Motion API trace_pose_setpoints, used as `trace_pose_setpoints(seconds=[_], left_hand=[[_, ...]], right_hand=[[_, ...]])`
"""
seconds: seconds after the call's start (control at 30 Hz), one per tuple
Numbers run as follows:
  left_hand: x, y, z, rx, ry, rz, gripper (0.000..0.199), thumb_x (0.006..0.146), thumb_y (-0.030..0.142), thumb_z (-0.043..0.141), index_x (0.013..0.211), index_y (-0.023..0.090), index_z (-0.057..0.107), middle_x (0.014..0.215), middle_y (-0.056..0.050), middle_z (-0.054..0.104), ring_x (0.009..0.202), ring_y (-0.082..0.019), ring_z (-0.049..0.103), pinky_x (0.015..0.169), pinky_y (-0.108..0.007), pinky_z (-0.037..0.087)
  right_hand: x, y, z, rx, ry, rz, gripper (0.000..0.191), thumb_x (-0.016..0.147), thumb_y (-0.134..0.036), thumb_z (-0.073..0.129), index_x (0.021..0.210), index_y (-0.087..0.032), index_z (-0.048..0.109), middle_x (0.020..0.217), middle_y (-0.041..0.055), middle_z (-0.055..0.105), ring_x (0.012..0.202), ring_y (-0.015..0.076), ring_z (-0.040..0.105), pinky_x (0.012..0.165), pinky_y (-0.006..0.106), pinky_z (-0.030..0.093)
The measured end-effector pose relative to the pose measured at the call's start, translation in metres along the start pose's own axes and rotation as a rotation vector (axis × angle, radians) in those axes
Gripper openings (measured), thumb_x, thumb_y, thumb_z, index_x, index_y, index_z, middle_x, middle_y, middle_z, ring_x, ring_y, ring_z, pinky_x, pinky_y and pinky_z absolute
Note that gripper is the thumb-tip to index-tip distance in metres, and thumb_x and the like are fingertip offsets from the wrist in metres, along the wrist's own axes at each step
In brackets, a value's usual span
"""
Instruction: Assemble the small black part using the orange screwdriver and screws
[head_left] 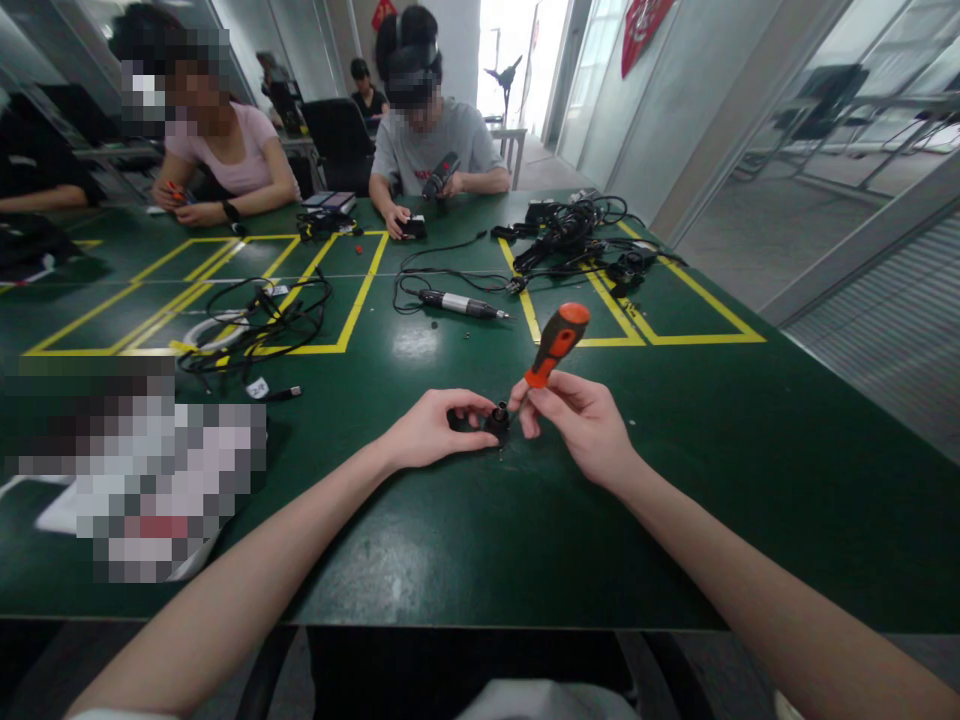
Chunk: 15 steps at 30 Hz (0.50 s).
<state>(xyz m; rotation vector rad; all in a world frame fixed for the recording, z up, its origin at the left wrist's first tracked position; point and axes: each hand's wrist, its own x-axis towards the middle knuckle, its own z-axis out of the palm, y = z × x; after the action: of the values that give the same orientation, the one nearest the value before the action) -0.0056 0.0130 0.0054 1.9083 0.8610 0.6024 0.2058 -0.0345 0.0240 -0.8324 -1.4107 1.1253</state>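
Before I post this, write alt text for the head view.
The right hand holds an orange screwdriver beside a small black part held by the left hand, at a green table. Cables lie farther off; other people sit beyond.

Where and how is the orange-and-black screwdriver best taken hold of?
Probably best by the thick screwdriver handle, coming from the right: it leans up and rightward, with its upper part bare above the right hand, whose fingers pinch near its lower end. The left hand holds a small black part on the other side.
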Motion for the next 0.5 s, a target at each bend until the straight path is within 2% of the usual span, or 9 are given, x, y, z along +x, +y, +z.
trace_pose_setpoints(seconds=[0.17,0.33,0.43,0.5], left_hand=[[-0.0001,0.0003,-0.0003,0.001,-0.004,0.021,0.039,0.077,0.040,0.082,0.108,0.016,0.077,0.087,-0.002,0.071,0.078,-0.015,0.059,0.076,-0.028,0.045],[-0.0006,-0.0001,0.0003,0.016,0.005,0.043,0.039,0.079,0.039,0.082,0.110,0.015,0.077,0.087,-0.002,0.071,0.078,-0.015,0.060,0.076,-0.027,0.046],[-0.0008,-0.0002,0.0005,0.039,-0.006,0.056,0.037,0.080,0.037,0.081,0.110,0.015,0.077,0.089,-0.002,0.072,0.080,-0.015,0.061,0.076,-0.027,0.047],[-0.0009,0.0002,0.0005,0.057,-0.011,0.064,0.037,0.081,0.036,0.080,0.111,0.015,0.076,0.089,-0.002,0.072,0.080,-0.014,0.061,0.076,-0.027,0.047]], right_hand=[[-0.0028,0.0011,0.0017,0.027,0.022,-0.005,0.040,0.084,-0.054,0.082,0.098,-0.021,0.065,0.084,0.0033,0.075,0.060,0.0125,0.062,0.061,0.028,0.057],[-0.0019,-0.0017,0.0008,-0.060,0.023,-0.010,0.035,0.083,-0.051,0.084,0.083,-0.020,0.067,0.079,0.0024,0.070,0.059,0.0123,0.059,0.059,0.028,0.056],[-0.0003,-0.0019,-0.0001,-0.082,0.034,-0.056,0.034,0.083,-0.052,0.084,0.083,-0.020,0.072,0.087,0.0035,0.069,0.061,0.0114,0.057,0.058,0.028,0.054],[0.0000,-0.0008,-0.0001,-0.051,0.026,-0.041,0.035,0.088,-0.054,0.078,0.083,-0.020,0.072,0.083,0.0031,0.069,0.057,0.0107,0.056,0.055,0.027,0.052]])
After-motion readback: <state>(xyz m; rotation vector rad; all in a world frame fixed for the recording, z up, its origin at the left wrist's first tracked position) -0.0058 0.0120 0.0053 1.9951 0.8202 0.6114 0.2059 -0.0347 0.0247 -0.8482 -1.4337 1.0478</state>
